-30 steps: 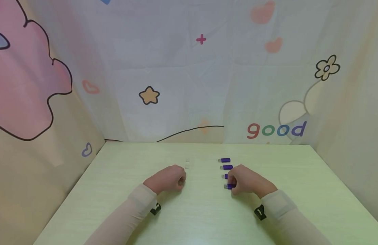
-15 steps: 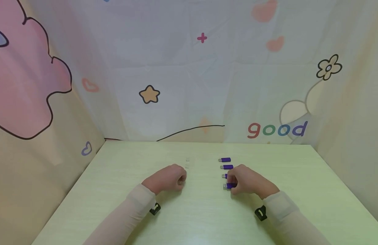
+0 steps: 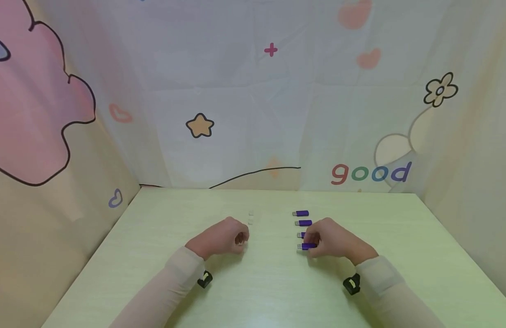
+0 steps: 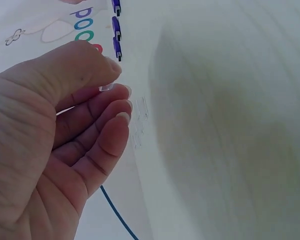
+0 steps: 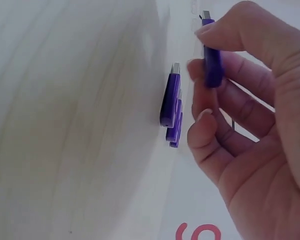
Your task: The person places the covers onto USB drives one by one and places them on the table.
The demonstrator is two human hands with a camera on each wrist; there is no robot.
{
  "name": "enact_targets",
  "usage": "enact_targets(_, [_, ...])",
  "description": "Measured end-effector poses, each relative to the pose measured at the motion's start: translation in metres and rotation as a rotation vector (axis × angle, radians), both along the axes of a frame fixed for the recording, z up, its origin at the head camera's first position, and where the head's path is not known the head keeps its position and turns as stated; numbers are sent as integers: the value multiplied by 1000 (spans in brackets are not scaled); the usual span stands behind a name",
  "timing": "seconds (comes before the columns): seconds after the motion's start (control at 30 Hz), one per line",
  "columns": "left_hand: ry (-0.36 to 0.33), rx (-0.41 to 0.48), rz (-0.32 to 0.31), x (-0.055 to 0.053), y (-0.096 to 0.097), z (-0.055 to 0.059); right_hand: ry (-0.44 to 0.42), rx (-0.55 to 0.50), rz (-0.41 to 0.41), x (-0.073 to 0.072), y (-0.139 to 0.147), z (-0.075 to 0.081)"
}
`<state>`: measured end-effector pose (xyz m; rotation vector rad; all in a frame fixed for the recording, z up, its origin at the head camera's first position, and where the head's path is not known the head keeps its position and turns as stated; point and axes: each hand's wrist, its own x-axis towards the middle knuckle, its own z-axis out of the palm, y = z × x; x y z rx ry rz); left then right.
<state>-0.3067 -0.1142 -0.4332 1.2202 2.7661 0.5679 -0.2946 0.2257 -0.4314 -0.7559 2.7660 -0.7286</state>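
Note:
In the head view my right hand pinches a purple USB flash drive by its body. Its metal plug points left, and in the right wrist view the drive is off the table. Three more purple drives lie in a column beyond, the nearest partly hidden by that hand. My left hand is curled at the left; the left wrist view has a small clear plastic cap between thumb and forefinger. Past the left fingertips, other clear caps lie on the table.
The pale green table meets a printed cloth backdrop at its back edge, and cloth hangs at both sides too. A dark device is strapped at the left wrist, another at the right.
The right hand has lifted its USB flash drive slightly off the table, more of the drive now showing. The left hand has risen a little, its fingers turned slightly.

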Motion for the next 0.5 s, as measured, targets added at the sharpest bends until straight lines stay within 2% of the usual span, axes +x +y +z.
enact_targets(0.23, [-114, 102, 30, 1, 0, -2, 44, -112, 59, -1, 5, -2])
enact_targets(0.5, [-286, 306, 58, -1, 3, -8, 39, -189, 75, -2, 5, -3])
